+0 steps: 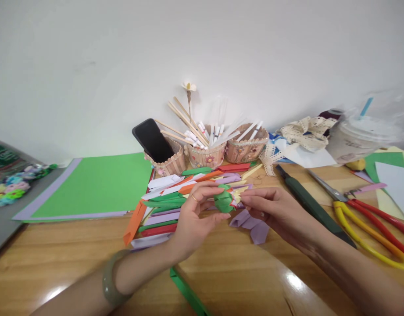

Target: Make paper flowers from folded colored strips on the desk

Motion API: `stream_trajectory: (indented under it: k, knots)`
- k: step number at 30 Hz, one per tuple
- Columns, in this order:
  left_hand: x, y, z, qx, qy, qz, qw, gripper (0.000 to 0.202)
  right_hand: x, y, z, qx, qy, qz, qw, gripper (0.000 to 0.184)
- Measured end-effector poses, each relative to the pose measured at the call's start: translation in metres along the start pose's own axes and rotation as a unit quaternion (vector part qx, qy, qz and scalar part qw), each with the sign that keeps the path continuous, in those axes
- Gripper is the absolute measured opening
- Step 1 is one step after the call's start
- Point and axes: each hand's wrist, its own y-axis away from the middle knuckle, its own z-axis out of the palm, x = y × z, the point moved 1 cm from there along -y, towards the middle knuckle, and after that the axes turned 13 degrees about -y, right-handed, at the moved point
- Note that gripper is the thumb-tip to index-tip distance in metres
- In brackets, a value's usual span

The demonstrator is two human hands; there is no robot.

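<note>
My left hand (195, 219) holds a small folded paper piece (225, 200), mostly green with red and yellow bits, pinched between thumb and fingers above the wooden table (241, 281). My right hand (270, 210) grips the same piece from the right side with closed fingertips. A ring is on my left hand and a pale green bangle (111, 278) on that wrist. Behind my hands lies a heap of folded paper strips (175, 193) in green, orange, red, white and lilac. A lilac folded piece (252, 223) lies under my right hand.
Green and lilac card sheets (90, 186) lie at the left. Stick-built holders (206, 153) with sticks and a black phone (152, 139) stand at the back. Red and yellow scissors (373, 224), a dark green cutter (312, 206), lace, a plastic cup (359, 138) sit right. A green strip (187, 292) lies near.
</note>
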Motion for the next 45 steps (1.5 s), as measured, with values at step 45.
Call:
stream_trajectory:
  k: [45]
  knots:
    - [0.004, 0.003, -0.003, -0.009, -0.131, 0.098, 0.986, 0.039, -0.003, 0.004, -0.005, -0.058, 0.065, 0.003, 0.996, 0.024]
